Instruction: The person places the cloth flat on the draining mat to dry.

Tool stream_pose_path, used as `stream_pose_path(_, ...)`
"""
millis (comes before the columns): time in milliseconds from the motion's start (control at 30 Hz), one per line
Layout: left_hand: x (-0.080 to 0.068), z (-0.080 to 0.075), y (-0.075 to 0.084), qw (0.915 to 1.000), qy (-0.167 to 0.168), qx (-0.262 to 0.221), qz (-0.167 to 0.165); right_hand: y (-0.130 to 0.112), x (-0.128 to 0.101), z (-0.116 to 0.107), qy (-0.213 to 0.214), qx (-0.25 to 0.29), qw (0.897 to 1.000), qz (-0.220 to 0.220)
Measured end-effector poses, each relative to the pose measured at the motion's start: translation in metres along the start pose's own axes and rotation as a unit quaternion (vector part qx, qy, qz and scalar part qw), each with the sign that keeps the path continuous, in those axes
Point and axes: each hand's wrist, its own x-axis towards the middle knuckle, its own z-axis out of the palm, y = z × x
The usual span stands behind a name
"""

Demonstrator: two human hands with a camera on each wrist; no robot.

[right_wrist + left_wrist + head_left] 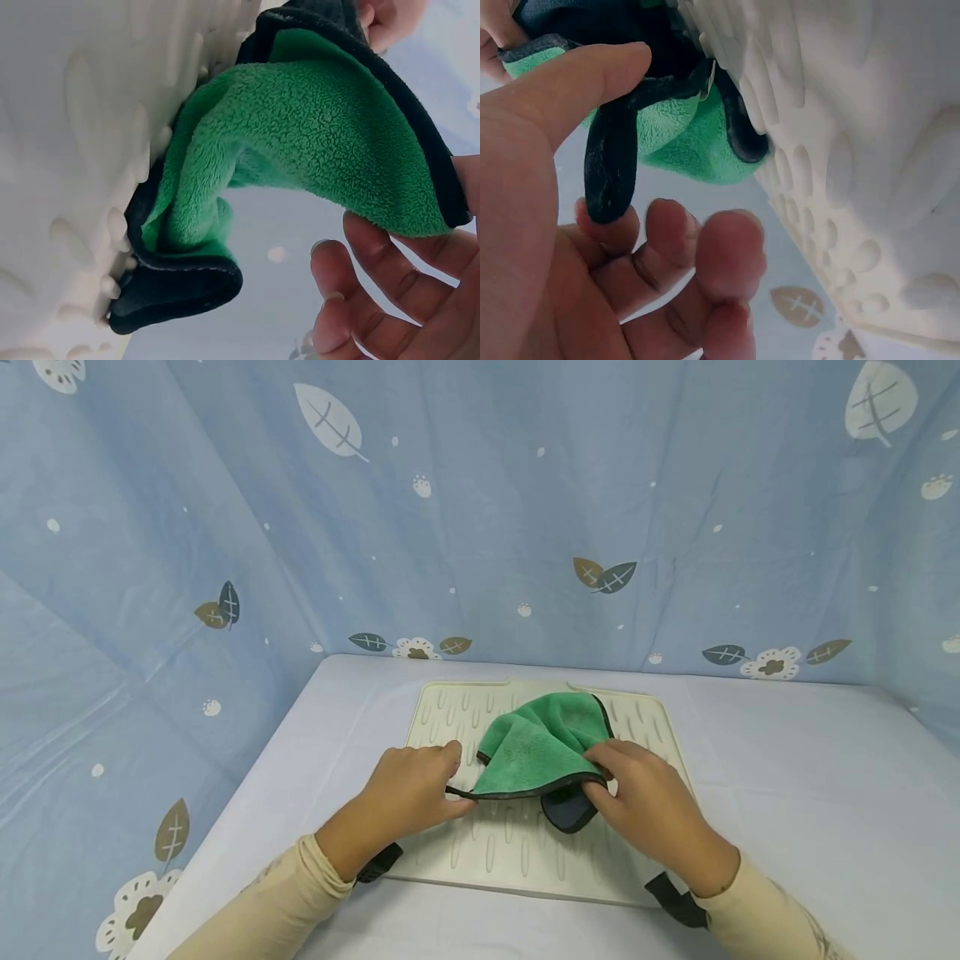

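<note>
A green plush cloth (536, 747) with black edging and a dark underside is bunched over a cream ribbed mat (525, 860). At the cloth's near left corner, my left hand (416, 785) holds the black edging between thumb and fingers. The left wrist view has the thumb over a black strip (611, 165) of that edging, its lower end at a fingertip. My right hand (648, 789) pinches the near right corner, and the fluffy green side (300, 127) arches away from it in the right wrist view. A dark flap (568, 808) hangs below the near edge.
The mat lies on a white-covered table (810, 793). Behind and to the left hangs a blue curtain (480, 527) with leaf and flower prints. Black straps (678, 902) are at both wrists, over the mat's near corners.
</note>
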Motion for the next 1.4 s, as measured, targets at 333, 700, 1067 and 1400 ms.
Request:
stream_pose_path(333, 0.002, 0.003, -0.002, 0.9954, 0.073, -0.01, 0.061, -0.002, -0.001, 0.003, 0.001, 0.001, 1.0, -0.011)
stream_pose_path(700, 0.004, 0.001, -0.004, 0.9836, 0.146, -0.003, 0.105, -0.004, 0.0, 0.003, -0.011, 0.002, 1.0, -0.003)
stream_pose_path(1067, 0.004, -0.01, -0.014, 0.9848, 0.162, -0.008, 0.063, -0.004, -0.002, 0.009, -0.054, -0.01, 0.998, 0.027)
stream_pose_path(1400, 0.003, -0.017, -0.02, 0.9827, 0.18, -0.006, 0.043, -0.005, -0.003, 0.013, -0.079, -0.019, 0.996, 0.046)
